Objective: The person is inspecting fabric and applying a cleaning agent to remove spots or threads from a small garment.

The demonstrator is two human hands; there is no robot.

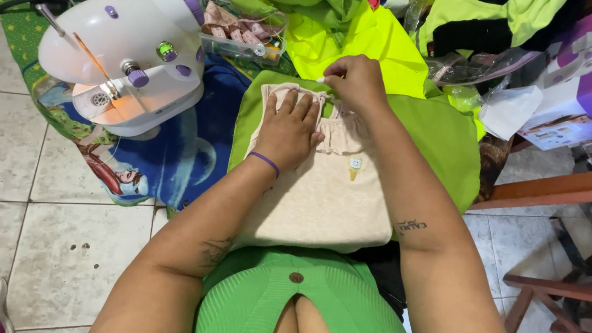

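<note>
I'm seeing the beige garment (322, 197) lying on green cloth (448, 140) at the tabletop's near edge, long axis running away from me. My left hand (289, 131) is pressing its top flat; my right hand (352, 84), just beyond, is pinching the neckline.

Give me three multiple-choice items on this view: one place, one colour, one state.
1. Where is the small white and purple sewing machine?
A. left of the beige cloth garment
B. on the wooden stool
C. on the person's lap

2. What colour is the band on the left wrist?
A. red
B. purple
C. yellow

3. How is the left hand?
A. lifted clear
B. fisted
C. flat on the beige cloth garment

Answers: A, it stands at the garment's left; B, the band is purple; C, palm pressed down, while the right hand pinches the neckline.
</note>
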